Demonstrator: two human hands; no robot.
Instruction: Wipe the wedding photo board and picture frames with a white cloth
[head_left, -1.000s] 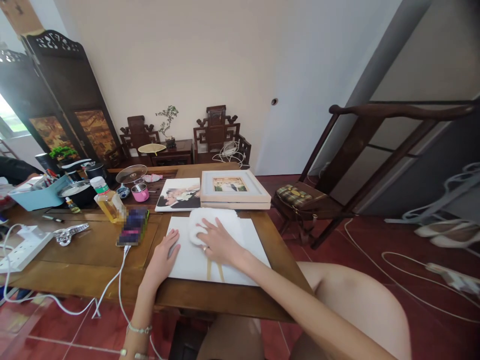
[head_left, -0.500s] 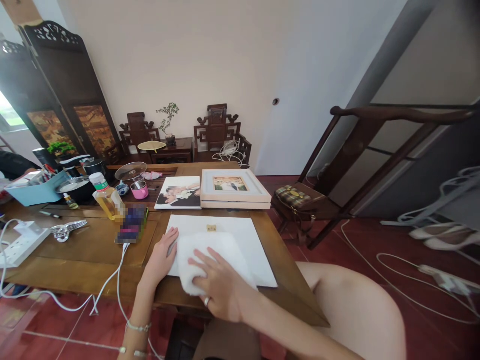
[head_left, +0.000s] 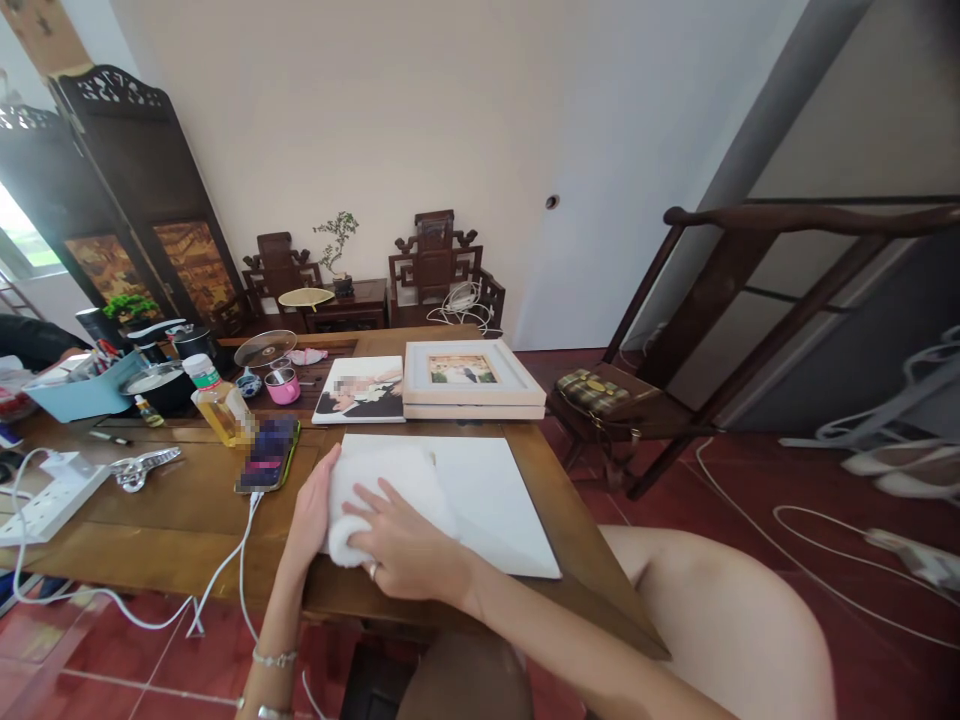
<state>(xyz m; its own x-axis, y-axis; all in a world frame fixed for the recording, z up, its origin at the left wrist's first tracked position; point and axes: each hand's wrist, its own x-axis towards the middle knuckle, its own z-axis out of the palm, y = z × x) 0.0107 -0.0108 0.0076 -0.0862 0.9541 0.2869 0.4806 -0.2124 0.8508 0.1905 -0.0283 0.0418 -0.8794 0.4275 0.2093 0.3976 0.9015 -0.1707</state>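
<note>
A white flat board lies on the wooden table in front of me. My right hand presses a folded white cloth onto the board's near left corner, fingers spread over it. Beside it, my left hand rests flat against the board's left edge, touching the cloth. A ring shows on my right hand and bracelets on my left wrist.
Behind the board lie a photo print and a stacked picture frame. A phone on a white cable, an oil bottle, a pink cup, a power strip and a blue tray crowd the left. A wooden chair stands at the right.
My right hand has dragged the cloth from the board's far middle toward me, then left to the near left corner. My left hand has stayed at the board's left edge.
</note>
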